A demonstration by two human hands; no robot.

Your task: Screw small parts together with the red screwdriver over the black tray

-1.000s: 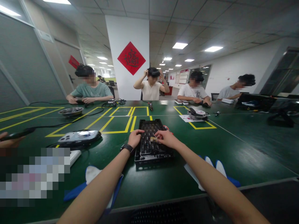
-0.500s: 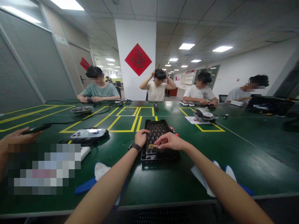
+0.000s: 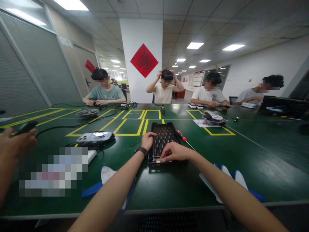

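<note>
A black tray (image 3: 162,137) is set on the green table (image 3: 253,158) straight ahead of both hands, its long axis running away from the person. The left hand (image 3: 147,140) is closed on the tray's left edge, about halfway along it. The right hand (image 3: 174,152) is held over the tray's near end, where a small yellowish part (image 3: 158,159) is pinched at its fingertips, just above the near edge; this hand is the nearer one to the part. A red-handled screwdriver (image 3: 181,136) lies just beside the tray's right edge. Behind the tray, a red diamond sign (image 3: 144,60) on the pillar bears dark characters that cannot be read clearly. No other writing can be made out.
</note>
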